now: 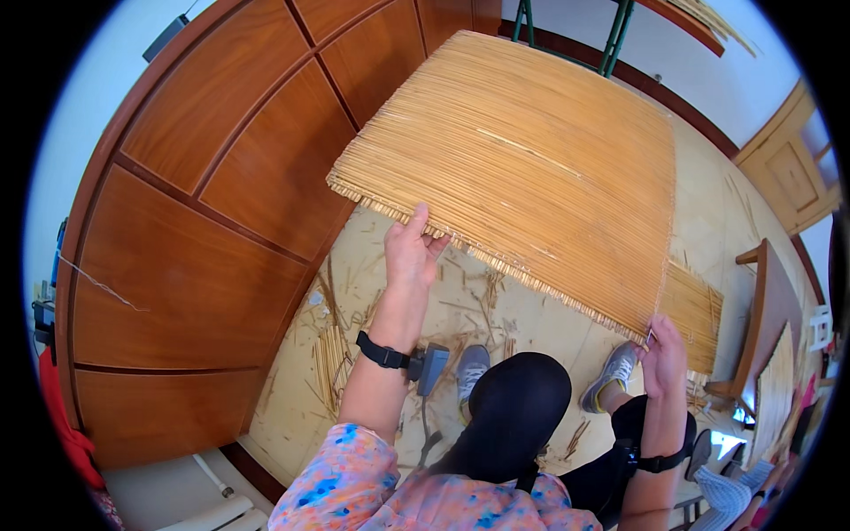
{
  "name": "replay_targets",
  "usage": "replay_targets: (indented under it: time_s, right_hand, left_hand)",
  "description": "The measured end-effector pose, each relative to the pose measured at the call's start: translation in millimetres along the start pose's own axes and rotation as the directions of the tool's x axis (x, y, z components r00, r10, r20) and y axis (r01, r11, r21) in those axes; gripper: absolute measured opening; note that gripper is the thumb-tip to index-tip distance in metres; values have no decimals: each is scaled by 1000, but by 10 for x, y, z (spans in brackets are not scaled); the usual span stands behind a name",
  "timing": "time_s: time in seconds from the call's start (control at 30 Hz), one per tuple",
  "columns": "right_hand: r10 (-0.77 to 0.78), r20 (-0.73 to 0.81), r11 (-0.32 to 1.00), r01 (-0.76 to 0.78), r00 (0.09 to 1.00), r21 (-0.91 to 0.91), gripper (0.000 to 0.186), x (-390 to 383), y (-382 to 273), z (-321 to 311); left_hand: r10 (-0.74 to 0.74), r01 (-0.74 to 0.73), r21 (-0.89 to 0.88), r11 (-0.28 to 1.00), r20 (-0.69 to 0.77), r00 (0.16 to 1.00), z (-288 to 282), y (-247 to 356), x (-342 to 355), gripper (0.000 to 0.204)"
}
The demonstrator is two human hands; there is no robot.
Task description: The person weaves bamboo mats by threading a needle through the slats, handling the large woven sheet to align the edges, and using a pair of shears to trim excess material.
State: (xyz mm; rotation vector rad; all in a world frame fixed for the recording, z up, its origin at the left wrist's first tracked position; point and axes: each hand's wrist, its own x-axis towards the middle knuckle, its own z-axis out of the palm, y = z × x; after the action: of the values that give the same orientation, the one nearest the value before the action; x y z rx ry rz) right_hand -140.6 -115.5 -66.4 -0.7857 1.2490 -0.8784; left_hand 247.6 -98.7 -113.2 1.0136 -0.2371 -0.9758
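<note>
A large stiff mat of tightly packed straw-coloured stalks (531,159) stretches out in front of me, held above the floor at its near edge. My left hand (409,255) grips that edge left of the middle, thumb on top and fingers curled beneath. At the near right corner, the fingertips of my right hand (664,356) are pinched on the mat's edge. A few paler stalks stand out on its surface. Cut stalk ends show along the near edge.
Loose stalks (332,367) and bits litter the pale floor. A wood-panelled counter (212,265) rises on the left. Another stalk piece (695,310) lies beyond the right corner. A brown wooden table (775,301) stands at right, green metal legs (615,40) at the back.
</note>
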Motion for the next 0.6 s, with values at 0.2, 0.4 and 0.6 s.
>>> replay_targets:
  time_s: [0.2, 0.4, 0.6]
  right_hand:
    - [-84, -54, 996, 85, 995, 11, 10, -32, -42, 69]
    - [-71, 2, 995, 71, 997, 64, 9, -34, -32, 17]
    - [-77, -10, 994, 78, 997, 82, 11, -71, -88, -10]
  left_hand:
    - [-91, 98, -82, 992, 83, 992, 174, -89, -272, 22]
    - [-95, 76, 126, 989, 159, 983, 167, -255, -365, 23]
    - [-182, 122, 449, 885, 93, 979, 227, 160, -680, 23]
